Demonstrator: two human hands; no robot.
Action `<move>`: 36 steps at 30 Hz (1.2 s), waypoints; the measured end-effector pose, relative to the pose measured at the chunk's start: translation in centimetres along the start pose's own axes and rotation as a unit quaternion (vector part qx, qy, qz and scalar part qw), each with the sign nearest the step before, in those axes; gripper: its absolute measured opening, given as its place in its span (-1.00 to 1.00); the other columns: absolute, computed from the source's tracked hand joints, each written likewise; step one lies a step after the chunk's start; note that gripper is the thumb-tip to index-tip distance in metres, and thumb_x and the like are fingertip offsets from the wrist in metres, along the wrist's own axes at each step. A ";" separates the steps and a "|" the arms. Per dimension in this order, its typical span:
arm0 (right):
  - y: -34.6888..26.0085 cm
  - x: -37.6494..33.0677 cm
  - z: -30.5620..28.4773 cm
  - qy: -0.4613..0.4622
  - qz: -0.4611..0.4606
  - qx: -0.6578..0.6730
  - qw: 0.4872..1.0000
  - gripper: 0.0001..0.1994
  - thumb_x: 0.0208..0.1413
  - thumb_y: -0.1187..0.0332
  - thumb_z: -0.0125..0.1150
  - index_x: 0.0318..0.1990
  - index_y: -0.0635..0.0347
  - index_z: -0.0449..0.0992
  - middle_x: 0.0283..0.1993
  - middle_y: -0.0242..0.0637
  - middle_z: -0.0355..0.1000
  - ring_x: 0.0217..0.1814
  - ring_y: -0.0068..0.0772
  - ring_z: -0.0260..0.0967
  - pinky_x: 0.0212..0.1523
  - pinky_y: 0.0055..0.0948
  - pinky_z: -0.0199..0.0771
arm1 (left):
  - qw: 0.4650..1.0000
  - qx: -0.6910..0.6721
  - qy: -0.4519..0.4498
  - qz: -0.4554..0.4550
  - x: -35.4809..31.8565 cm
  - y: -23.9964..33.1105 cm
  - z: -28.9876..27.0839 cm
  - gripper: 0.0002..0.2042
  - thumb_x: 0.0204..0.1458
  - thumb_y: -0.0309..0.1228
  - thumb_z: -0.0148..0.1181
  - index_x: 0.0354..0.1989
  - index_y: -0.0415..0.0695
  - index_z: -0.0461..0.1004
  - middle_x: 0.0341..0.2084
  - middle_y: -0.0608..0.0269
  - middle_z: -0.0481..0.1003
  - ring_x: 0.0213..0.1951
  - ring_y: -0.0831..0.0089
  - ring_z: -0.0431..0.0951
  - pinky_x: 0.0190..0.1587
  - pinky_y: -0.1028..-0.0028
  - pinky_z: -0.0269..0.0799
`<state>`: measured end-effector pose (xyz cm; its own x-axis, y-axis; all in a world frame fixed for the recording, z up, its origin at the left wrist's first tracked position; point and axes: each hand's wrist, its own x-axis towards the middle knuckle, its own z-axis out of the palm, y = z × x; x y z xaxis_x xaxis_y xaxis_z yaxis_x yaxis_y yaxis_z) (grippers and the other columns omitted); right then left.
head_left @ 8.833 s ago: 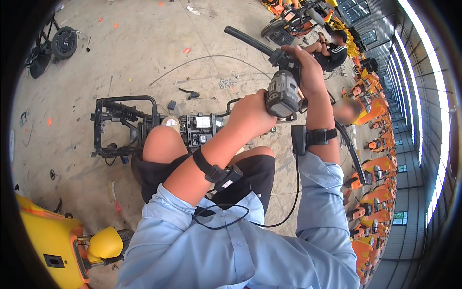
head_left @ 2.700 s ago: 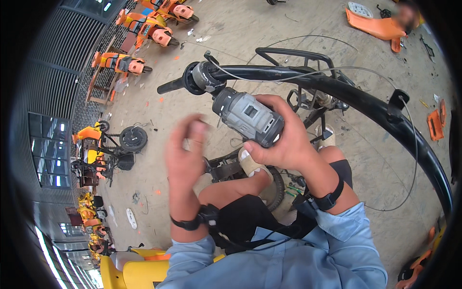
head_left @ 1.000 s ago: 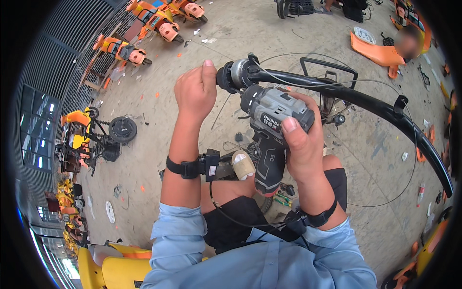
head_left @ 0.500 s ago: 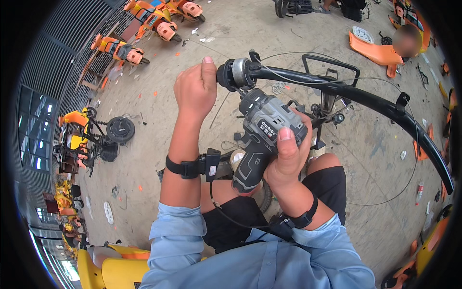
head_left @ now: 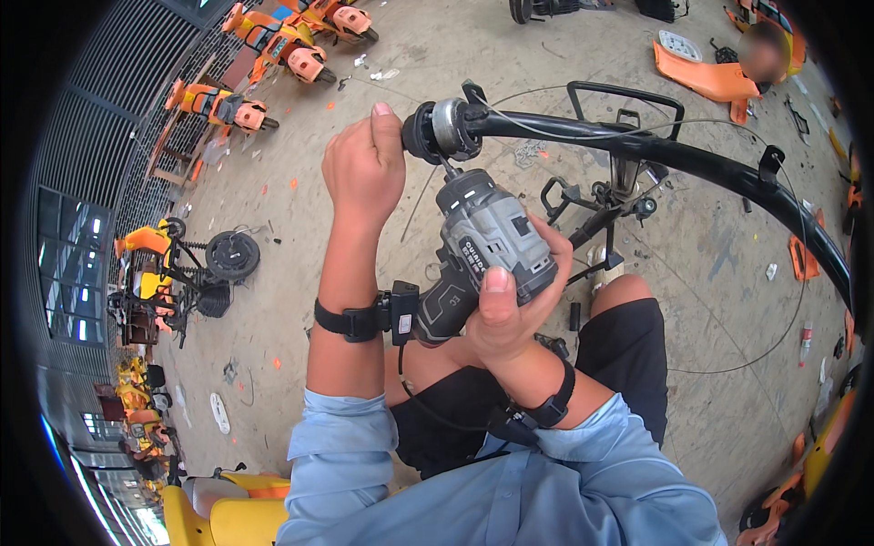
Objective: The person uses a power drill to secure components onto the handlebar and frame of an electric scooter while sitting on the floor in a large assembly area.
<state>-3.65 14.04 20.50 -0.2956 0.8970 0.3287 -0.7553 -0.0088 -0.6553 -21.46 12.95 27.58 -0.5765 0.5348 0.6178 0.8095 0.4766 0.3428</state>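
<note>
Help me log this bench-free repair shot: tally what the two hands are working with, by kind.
Grey power drill, held by the right hand: 1
Black curved handlebar, its end gripped by the left hand: 1
Black wrist straps: 2
Total: 4

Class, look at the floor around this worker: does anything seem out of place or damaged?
Yes. Orange body panels, a loose wheel and small fragments lie scattered across the concrete floor, detached from any vehicle.

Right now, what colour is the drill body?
Grey with black trim on the drill, seen best in the head view.
</note>
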 end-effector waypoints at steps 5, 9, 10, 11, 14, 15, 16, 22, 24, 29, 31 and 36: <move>1.5 -0.6 0.1 0.010 -0.038 0.005 0.999 -0.28 0.09 0.15 0.31 0.23 0.40 0.05 0.26 0.35 0.23 0.30 0.02 0.29 0.29 -0.06 0.35 | 0.999 -0.023 -0.022 -0.014 0.0 0.2 -0.4 -0.48 0.38 -0.13 -0.18 -0.54 -0.20 0.52 -0.63 0.02 0.48 -0.44 -0.03 0.49 -0.32 0.13 0.33; 3.7 -0.5 0.1 0.012 -0.099 0.016 0.995 -0.26 0.08 0.09 0.32 0.23 0.35 0.06 0.26 0.36 0.22 0.30 0.05 0.29 0.30 -0.04 0.32 | 0.988 -0.107 -0.099 -0.053 0.2 -0.5 -1.0 -0.49 0.39 -0.08 -0.22 -0.39 -0.17 0.56 -0.58 0.07 0.50 -0.42 0.07 0.53 -0.29 0.19 0.36; 4.1 -0.5 -0.3 0.010 -0.108 0.011 0.994 -0.25 0.08 0.08 0.32 0.23 0.35 0.06 0.26 0.36 0.22 0.30 0.05 0.28 0.30 -0.04 0.31 | 0.982 -0.138 -0.119 -0.057 0.3 -0.7 -1.0 -0.49 0.39 -0.07 -0.23 -0.35 -0.16 0.57 -0.56 0.08 0.51 -0.41 0.09 0.54 -0.27 0.21 0.37; 4.1 -0.4 -0.2 0.007 -0.117 0.010 0.993 -0.25 0.08 0.08 0.33 0.23 0.35 0.06 0.26 0.36 0.21 0.30 0.05 0.28 0.30 -0.04 0.31 | 0.979 -0.161 -0.124 -0.033 0.3 -0.9 -1.3 -0.51 0.38 -0.03 -0.22 -0.26 -0.15 0.56 -0.49 0.08 0.53 -0.37 0.12 0.54 -0.24 0.22 0.39; 3.2 -0.2 -0.9 -0.009 -0.071 0.010 0.997 -0.24 0.07 0.07 0.35 0.22 0.35 0.08 0.26 0.34 0.23 0.31 0.03 0.29 0.31 -0.08 0.31 | 0.969 -0.202 -0.139 0.024 0.4 -1.2 -1.7 -0.48 0.30 0.09 -0.12 -0.01 -0.13 0.51 -0.25 0.07 0.56 -0.21 0.15 0.56 -0.10 0.24 0.43; 2.7 0.2 -1.3 -0.019 -0.057 0.006 0.998 -0.25 0.07 0.07 0.35 0.22 0.35 0.08 0.26 0.34 0.23 0.31 0.03 0.30 0.31 -0.09 0.32 | 0.969 -0.197 -0.144 0.033 0.4 -1.0 -2.1 -0.44 0.25 0.14 -0.06 0.07 -0.12 0.47 -0.15 0.05 0.54 -0.13 0.14 0.55 -0.02 0.24 0.43; 2.1 0.7 -1.8 -0.043 -0.055 -0.008 0.998 -0.27 0.06 0.11 0.36 0.22 0.35 0.10 0.27 0.32 0.24 0.31 0.00 0.30 0.32 -0.11 0.32 | 0.969 -0.192 -0.149 0.041 0.5 -0.7 -2.5 -0.39 0.20 0.18 0.00 0.15 -0.12 0.44 -0.06 0.04 0.53 -0.05 0.13 0.54 0.05 0.24 0.42; -1.7 2.2 -6.4 -0.121 0.005 0.014 0.993 -0.30 0.03 0.12 0.36 0.20 0.31 0.15 0.28 0.30 0.27 0.30 0.04 0.34 0.31 -0.07 0.34 | 0.976 -0.080 -0.103 0.177 0.8 0.6 -3.7 -0.21 -0.13 0.09 0.43 0.22 -0.15 0.38 0.13 0.03 0.43 0.20 0.14 0.43 0.26 0.23 0.29; -2.3 1.9 -8.4 -0.153 0.049 0.014 0.987 -0.31 0.03 0.16 0.38 0.20 0.34 0.16 0.27 0.26 0.29 0.32 -0.01 0.33 0.31 -0.10 0.35 | 0.968 -0.047 -0.096 0.225 0.9 2.9 -4.0 -0.24 -0.21 0.00 0.50 0.17 -0.15 0.42 0.11 0.02 0.45 0.19 0.07 0.42 0.28 0.19 0.26; 1.1 -1.3 -15.1 -0.122 0.175 -0.108 0.971 -0.39 0.04 0.21 0.40 0.15 0.32 0.28 0.10 -0.01 0.42 0.10 -0.29 0.41 0.13 -0.32 0.43 | 0.967 0.011 -0.104 0.231 0.8 5.6 -3.2 -0.34 -0.27 -0.23 0.57 0.07 -0.17 0.47 0.00 0.07 0.52 0.13 0.04 0.45 0.26 0.18 0.26; 3.5 -2.0 -17.0 -0.100 0.219 -0.172 0.955 -0.44 0.03 0.22 0.42 0.11 0.30 0.35 -0.08 -0.18 0.45 -0.10 -0.46 0.40 -0.05 -0.45 0.44 | 0.961 -0.009 -0.109 0.254 1.6 5.7 -3.7 -0.38 -0.26 -0.28 0.57 0.03 -0.20 0.50 -0.05 0.09 0.54 0.10 0.07 0.47 0.24 0.20 0.29; 5.6 -2.1 -16.9 -0.138 0.257 -0.235 0.927 -0.49 -0.02 0.20 0.47 0.04 0.23 0.45 -0.42 -0.51 0.32 -0.44 -0.70 0.16 -0.42 -0.59 0.23 | 0.959 -0.072 -0.155 0.226 2.6 5.3 -3.7 -0.38 -0.31 -0.28 0.62 -0.03 -0.25 0.52 -0.10 0.07 0.55 0.02 0.11 0.52 0.16 0.25 0.36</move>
<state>2.60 19.59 4.64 -0.7328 0.6804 0.0092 -0.1532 -0.1518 -0.9765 -18.29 14.25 33.61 -0.1498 0.8561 0.4946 0.9788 0.0577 0.1965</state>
